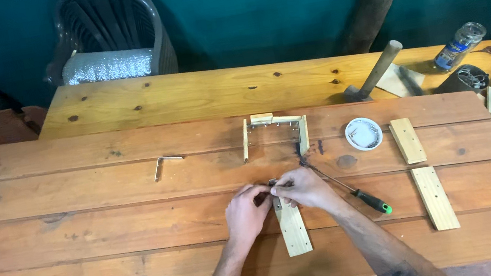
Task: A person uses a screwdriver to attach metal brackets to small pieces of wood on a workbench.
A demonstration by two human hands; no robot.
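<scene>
Right now the long wooden table (111, 244) fills your view, and everything sits relative to the small wooden slat (293, 229) lying flat at its near middle. Just beyond the slat stands an open wooden frame (274, 130). Well to the slat's right lie two loose slats (433, 197). The screwdriver (349, 190) lies just right of it. Your left hand (246, 213) and right hand (306, 189) meet at the slat's far end, fingers pinched shut on a small metal bracket (274, 186).
</scene>
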